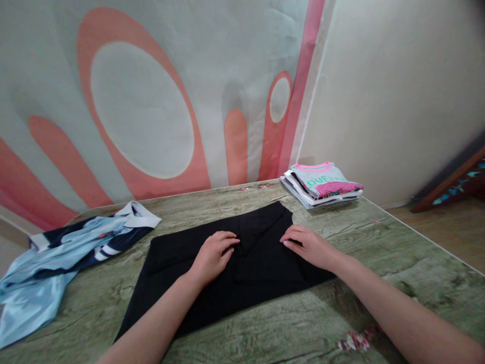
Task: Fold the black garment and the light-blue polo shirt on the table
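Lying flat near the middle of the table (379,253), the black garment (261,273) is spread with its long side running left to right. One flap appears folded in toward the centre, leaving a raised edge between the hands.

Left hand (214,255): palm down on the cloth, just left of that edge, fingers lightly curled, tips touching the fabric. Right hand (308,245): palm down on the right part of the garment, fingers pointing left. Grip released on both sides: neither hand pinches or encloses cloth, both only press on it.

Handling, judged: the fabric looks thin, soft, limp and light, not fragile. It has no stiffness, so it should sag wherever unsupported and may slide a little on the table. Best hold is a corner or a hem, pinched between thumb and fingers; the layered middle would bunch.

Surroundings: a crumpled light-blue and navy shirt (56,253) lies at the left end of the table, near the garment's left side; whether they touch cannot be told. A stack of folded clothes (322,184), grey and pink on top, sits at the far right corner, near the garment's far corner. A small flowered scrap (356,339) lies at the near edge by the right forearm. Behind hangs a wall cloth (144,116) with orange shapes.
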The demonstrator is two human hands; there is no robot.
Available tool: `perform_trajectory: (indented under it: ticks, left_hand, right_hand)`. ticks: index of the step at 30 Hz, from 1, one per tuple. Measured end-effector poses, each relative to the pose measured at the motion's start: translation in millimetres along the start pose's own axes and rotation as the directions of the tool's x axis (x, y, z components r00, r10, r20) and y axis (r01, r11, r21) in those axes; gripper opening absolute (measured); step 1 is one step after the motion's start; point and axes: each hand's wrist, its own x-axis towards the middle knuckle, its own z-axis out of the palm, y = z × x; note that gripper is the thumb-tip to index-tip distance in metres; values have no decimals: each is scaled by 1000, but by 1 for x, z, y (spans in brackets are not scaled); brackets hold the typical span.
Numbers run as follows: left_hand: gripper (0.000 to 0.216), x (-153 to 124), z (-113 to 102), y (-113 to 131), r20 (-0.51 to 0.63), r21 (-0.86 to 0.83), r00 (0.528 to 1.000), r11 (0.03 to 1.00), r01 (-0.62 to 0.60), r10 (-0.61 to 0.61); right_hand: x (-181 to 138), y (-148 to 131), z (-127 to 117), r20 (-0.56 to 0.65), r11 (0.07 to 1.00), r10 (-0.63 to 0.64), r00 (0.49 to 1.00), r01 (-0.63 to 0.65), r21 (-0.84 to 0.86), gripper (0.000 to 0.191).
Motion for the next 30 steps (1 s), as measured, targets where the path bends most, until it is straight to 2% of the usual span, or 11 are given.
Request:
perform_trajectory:
  ticks: [4,6,11,14,17,22,30]
  left_hand:
    - [34,-1,1,1,52,74,999,997,-11,7]
    - [34,-1,1,3,63,101,998,995,-12,6]
    - [36,-2,-1,6,62,117,998,993,-35,28]
    - [39,-3,1,6,86,99,994,992,-78,70]
    - [39,-3,4,4,108,78,989,991,-105,97]
    - [36,-3,6,2,80,53,994,996,-73,69]
    - [34,1,2,4,88,5,996,1000,-2,1]
  right_hand:
    - [26,-5,-10,-71,999,-35,997,36,10,18]
    - [47,-3,-7,-70,999,-37,997,37,8,19]
    - [99,18,25,-10,990,126,992,-126,-63,24]
    - [115,29,44,0,983,172,985,-171,-61,22]
    - [118,32,49,19,981,192,981,-192,-30,18]
    - [105,33,35,47,968,222,974,-226,109,15]
    - [79,51,16,233,835,323,917,-392,386,26]
